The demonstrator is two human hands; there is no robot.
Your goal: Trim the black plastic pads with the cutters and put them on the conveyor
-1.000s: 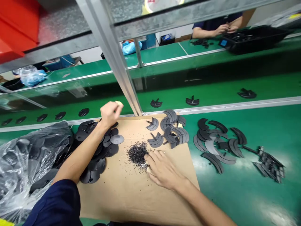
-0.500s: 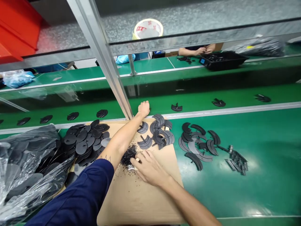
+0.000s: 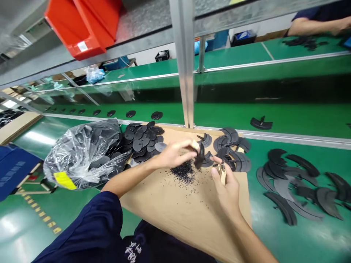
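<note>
My left hand [image 3: 175,153] pinches a black curved plastic piece [image 3: 200,156], blurred, above a heap of tiny black parts [image 3: 184,171]. Just right of it, my right hand [image 3: 229,190] is closed, palm partly up, with a small metallic-looking thing [image 3: 222,165] at its fingertips; its kind is unclear. Cream covers show on some fingers. Both hands are over a brown cardboard sheet [image 3: 170,204]. Beyond them on the cardboard are grey-black curved pieces [image 3: 230,136] with thin stems. Black oval discs [image 3: 139,140] are piled at the left.
A clear bag of discs [image 3: 85,153] lies left. More curved pieces [image 3: 285,182] lie on the green table at right. A metal post [image 3: 184,65] rises behind the cardboard. Assembled pieces [image 3: 157,115] sit in a row along the green strip. A red bin [image 3: 82,29] and a co-worker's arm [image 3: 315,27] are farther back.
My left hand has come back from the green strip and now holds a curved piece. My right hand has lifted off the tiny-parts heap. The view has swung left.
</note>
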